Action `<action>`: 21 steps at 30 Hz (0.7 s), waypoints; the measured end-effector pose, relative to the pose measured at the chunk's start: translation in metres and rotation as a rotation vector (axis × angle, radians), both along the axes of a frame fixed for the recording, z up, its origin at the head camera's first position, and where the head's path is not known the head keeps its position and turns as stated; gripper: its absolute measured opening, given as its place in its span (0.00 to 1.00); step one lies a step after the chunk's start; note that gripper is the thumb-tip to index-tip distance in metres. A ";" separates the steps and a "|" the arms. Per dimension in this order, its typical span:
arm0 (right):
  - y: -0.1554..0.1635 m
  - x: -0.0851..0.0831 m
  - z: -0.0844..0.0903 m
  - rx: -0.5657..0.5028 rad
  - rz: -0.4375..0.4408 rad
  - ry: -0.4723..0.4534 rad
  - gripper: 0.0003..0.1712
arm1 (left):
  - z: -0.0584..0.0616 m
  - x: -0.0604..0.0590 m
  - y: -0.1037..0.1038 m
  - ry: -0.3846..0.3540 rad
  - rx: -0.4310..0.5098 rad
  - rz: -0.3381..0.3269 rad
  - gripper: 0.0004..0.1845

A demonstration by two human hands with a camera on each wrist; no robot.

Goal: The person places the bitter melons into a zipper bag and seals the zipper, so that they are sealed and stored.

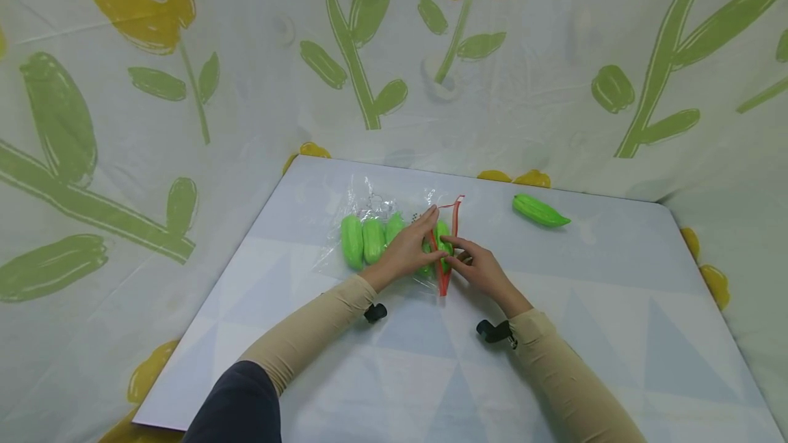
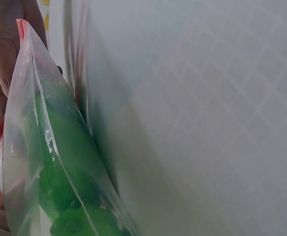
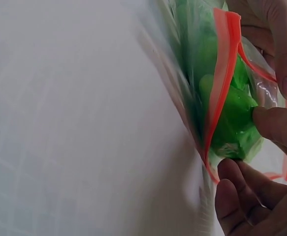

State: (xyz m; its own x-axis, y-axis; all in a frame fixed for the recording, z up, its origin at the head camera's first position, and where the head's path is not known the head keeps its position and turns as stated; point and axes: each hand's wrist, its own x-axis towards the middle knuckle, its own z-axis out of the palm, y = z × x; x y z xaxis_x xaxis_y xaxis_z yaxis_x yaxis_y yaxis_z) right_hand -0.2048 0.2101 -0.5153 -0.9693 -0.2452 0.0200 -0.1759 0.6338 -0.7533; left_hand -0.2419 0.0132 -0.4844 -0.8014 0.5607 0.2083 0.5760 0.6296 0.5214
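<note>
A clear zip bag [image 1: 375, 224] with an orange-red seal strip [image 3: 221, 83] lies on the table and holds several green toy vegetables [image 1: 363, 239]. My left hand [image 1: 425, 234] rests across the bag and pinches the upper lip at its mouth, seen also in the left wrist view [image 2: 3, 54]. My right hand [image 1: 452, 255] pinches the end of one green vegetable [image 3: 232, 118] that sits half inside the bag's mouth; thumb and fingers [image 3: 241, 182] press on its end. Another green vegetable [image 1: 540, 211] lies loose on the table, to the right of both hands.
The table top [image 1: 615, 306] is white with pale triangles. A cloth printed with yellow flowers and green leaves [image 1: 185, 87] hangs close behind and on both sides of the table.
</note>
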 end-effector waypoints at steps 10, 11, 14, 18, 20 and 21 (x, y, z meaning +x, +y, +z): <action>0.001 0.002 0.002 -0.002 -0.002 -0.027 0.28 | -0.002 -0.001 0.000 -0.002 0.011 -0.012 0.49; 0.001 0.002 0.002 -0.002 -0.001 -0.026 0.28 | -0.002 -0.001 0.000 -0.003 0.013 -0.012 0.49; 0.001 0.002 0.001 -0.010 0.002 -0.021 0.29 | -0.002 -0.001 0.000 -0.003 0.015 -0.008 0.49; 0.003 0.003 0.001 -0.015 0.010 -0.009 0.29 | -0.002 0.000 0.000 -0.003 0.013 -0.003 0.49; 0.005 0.003 0.002 -0.013 0.010 -0.005 0.29 | -0.002 0.000 0.000 -0.004 0.009 0.000 0.49; 0.005 0.003 0.001 -0.009 0.008 -0.004 0.29 | -0.001 0.000 0.000 -0.004 0.008 0.002 0.49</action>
State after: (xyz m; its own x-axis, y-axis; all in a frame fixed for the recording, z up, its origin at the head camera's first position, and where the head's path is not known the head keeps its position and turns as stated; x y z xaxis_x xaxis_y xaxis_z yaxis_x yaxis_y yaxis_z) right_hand -0.2015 0.2154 -0.5139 -0.9673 -0.2529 0.0188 -0.1783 0.6256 -0.7595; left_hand -0.2419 0.0135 -0.4858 -0.8031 0.5577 0.2100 0.5731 0.6263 0.5286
